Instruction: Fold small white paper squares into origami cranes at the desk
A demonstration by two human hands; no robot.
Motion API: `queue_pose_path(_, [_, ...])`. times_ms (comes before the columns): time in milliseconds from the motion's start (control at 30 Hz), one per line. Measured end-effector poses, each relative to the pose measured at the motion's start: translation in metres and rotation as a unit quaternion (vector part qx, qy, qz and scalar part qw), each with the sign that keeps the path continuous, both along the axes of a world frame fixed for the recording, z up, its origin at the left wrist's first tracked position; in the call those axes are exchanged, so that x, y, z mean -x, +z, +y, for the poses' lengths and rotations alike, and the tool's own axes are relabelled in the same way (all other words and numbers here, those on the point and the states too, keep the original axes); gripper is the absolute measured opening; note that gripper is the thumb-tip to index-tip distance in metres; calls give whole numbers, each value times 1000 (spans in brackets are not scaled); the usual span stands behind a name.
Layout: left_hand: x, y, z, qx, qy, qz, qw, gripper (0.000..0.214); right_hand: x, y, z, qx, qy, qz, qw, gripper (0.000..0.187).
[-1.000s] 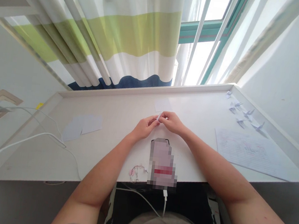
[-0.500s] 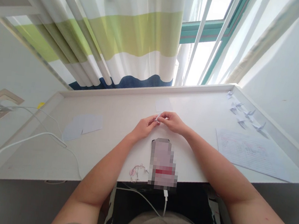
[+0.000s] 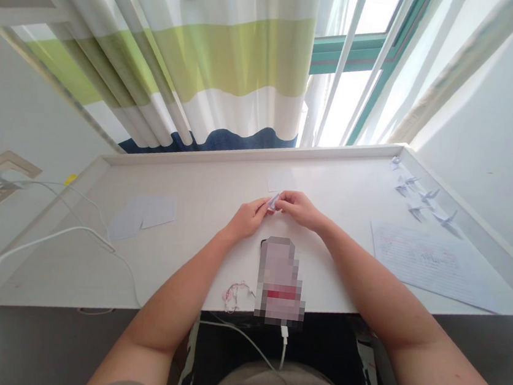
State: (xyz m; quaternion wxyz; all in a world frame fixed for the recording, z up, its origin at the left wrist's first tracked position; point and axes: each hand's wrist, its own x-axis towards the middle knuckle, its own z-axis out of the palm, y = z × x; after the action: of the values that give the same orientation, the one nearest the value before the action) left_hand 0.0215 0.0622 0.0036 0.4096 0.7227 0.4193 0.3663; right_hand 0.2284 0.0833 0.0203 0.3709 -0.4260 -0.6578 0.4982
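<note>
Between my two hands is a small folded white paper (image 3: pixel 273 202), held above the middle of the white desk (image 3: pixel 202 260). My left hand (image 3: pixel 250 215) pinches it from the left, thumb and fingers closed on its edge. From the right, my right hand (image 3: pixel 298 209) grips the paper's other side with bent fingers. Fingers cover part of the paper, so its full shape is hidden. A flat white sheet (image 3: pixel 281 180) lies just beyond the hands. Closer to my body is a phone (image 3: pixel 279 275), blurred out, with a beaded strap (image 3: pixel 234 295) beside it.
Several folded paper cranes (image 3: pixel 416 209) stand at the far right, behind written sheets (image 3: pixel 424 261). Blank paper pieces (image 3: pixel 145 217) lie on the left. A white cable (image 3: pixel 48 233) crosses the left side; another cable (image 3: pixel 283 350) plugs into the phone. A raised rim (image 3: pixel 251 155) borders the desk's back.
The folded paper has turned between my fingers and more of its surface shows now. My right fingers have shifted slightly; the arms have hardly moved.
</note>
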Motion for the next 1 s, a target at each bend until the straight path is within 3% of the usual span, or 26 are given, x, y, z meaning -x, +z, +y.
queue_pose_path(133, [1, -2, 1, -11, 46, 14, 999, 45, 2, 3, -1, 44, -18, 17, 999, 11])
queue_pose_path(333, [2, -4, 3, -25, 88, 11, 996, 35, 2, 10, -4, 66, -21, 2, 998, 13])
queue_pose_path(500, [0, -3, 4, -8, 106, -20, 994, 33, 3, 8, -2, 75, -71, -2, 995, 12])
queue_pose_path(567, [-1, -1, 3, 5, 105, -32, 994, 33, 4, 4, -1, 57, -84, -2, 995, 15])
queue_pose_path(800, [-4, 1, 0, 27, 107, -54, 992, 34, 10, 0, -7, -114, -101, -94, 984, 16])
queue_pose_path(1000, [-5, -1, -2, -18, 108, -22, 994, 33, 13, -1, -10, -128, -105, -117, 979, 29])
